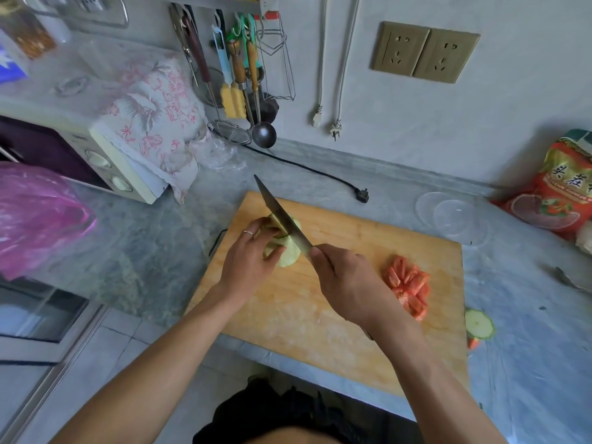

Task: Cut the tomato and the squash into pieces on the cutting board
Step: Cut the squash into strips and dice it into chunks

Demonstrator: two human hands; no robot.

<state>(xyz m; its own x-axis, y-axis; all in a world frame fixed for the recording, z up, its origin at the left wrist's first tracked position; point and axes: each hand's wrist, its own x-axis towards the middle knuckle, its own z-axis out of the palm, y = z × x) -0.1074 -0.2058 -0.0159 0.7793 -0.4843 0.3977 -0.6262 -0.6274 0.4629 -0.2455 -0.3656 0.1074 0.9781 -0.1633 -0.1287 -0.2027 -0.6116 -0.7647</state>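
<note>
A pale green squash (290, 251) lies on the wooden cutting board (352, 315), near its far left part. My left hand (248, 261) holds the squash from the left with curled fingers. My right hand (346, 283) grips the handle of a long knife (282, 216), whose blade is sunk into the top of the squash. A heap of red tomato pieces (410, 288) sits on the right side of the board. The knife handle is hidden inside my fist.
A squash end slice (479, 323) and a tomato scrap (472, 342) lie on the counter right of the board. Clear plastic lids (448, 216), a red food bag (557, 193) and a spoon (570, 280) are at right. A microwave (105, 161) and pink bag (38, 216) stand left.
</note>
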